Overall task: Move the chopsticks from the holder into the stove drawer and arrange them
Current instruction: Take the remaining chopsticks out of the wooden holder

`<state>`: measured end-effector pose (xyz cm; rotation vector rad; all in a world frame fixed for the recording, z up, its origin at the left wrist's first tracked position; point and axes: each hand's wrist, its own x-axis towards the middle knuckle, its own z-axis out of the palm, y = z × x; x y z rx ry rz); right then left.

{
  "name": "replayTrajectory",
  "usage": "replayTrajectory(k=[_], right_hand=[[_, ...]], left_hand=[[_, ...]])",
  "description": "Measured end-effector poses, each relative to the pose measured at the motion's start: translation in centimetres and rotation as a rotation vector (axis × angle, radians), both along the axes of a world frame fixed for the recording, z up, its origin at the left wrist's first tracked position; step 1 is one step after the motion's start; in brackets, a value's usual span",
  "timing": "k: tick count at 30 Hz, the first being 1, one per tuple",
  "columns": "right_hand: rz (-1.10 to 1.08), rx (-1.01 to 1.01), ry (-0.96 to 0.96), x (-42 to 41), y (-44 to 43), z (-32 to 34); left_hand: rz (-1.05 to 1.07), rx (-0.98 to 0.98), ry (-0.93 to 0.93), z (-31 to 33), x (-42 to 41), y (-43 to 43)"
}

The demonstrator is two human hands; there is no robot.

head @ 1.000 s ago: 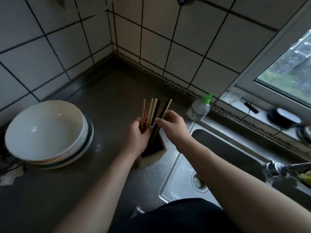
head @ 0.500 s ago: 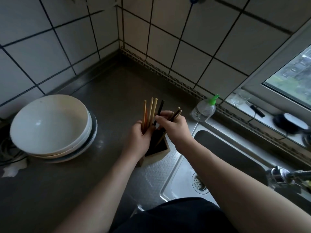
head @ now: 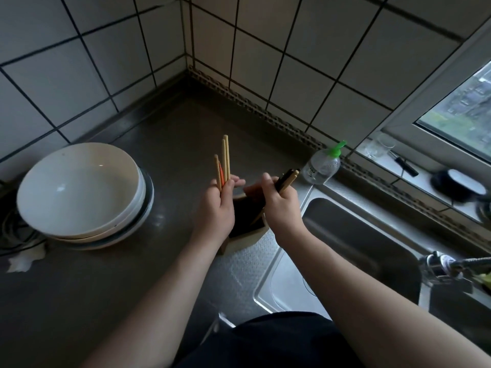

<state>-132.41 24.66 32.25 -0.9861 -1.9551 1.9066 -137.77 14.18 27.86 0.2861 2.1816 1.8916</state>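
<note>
- Bottom edge: dark clothing (head: 268, 338) of the person. Both bare forearms reach forward over the counter (head: 119, 288).
- Right of the arms I see the steel sink (head: 353, 243), with the faucet (head: 443, 264) at its right edge.
- The wooden holder (head: 245, 239) stands upright on the counter just left of the sink, between the two hands.
- Left hand (head: 215, 208) is at the holder's left side. Its fingers are curled round the pale chopsticks (head: 226, 155) and an orange one, gripping them upright.
- Their tops stick out well above the hand. The lower ends are hidden behind the hand, so I can't tell if they sit in the holder.
- Right hand (head: 281, 208) is over the holder's right side, fist closed round the dark chopsticks (head: 288, 177) plus a tan one.
- That bunch tilts right. Its tips poke out above the knuckles, and one lower end runs down into the holder's dark opening.
- Left on the counter: stacked white bowls (head: 79, 189), well apart from the holder. Cables (head: 16, 232) and a crumpled white scrap (head: 25, 258) lie beside them.
- Behind the right hand: a clear bottle with a green pump (head: 322, 166), standing by the wall.
- Farther right, on the sill: a drinking glass (head: 378, 146), below the window (head: 462, 110).
- Farthest back: the white tiled wall (head: 265, 62) meets in a corner.
</note>
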Motion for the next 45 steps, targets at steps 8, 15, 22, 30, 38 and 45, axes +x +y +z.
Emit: replayTrajectory(k=[8, 15, 22, 30, 38, 45], right_hand=[[-0.082, -0.060, 0.275, 2.0, 1.1, 3.6], [-0.149, -0.055, 0.470, 4.5, 2.8, 6.4], [-0.236, -0.089, 0.220, 4.4, 1.6, 4.0], [-0.154, -0.046, 0.027, 1.0, 0.0, 0.8], [-0.050, 0.020, -0.078, -0.7, -0.5, -0.5], [-0.026, 0.049, -0.055, -1.1, -0.2, -1.2]], left_hand=[[0.011, 0.183, 0.008, 3.9, 0.6, -0.8], [0.016, 0.221, 0.130, 6.3, 2.1, -1.3], [0.058, 0.183, 0.136, 5.8, 3.3, -1.5], [0.057, 0.176, 0.100, 5.2, 2.5, -1.6], [0.078, 0.210, 0.038, 4.1, 1.8, -2.0], [0.096, 0.210, 0.031, 3.7, 2.1, -2.2]])
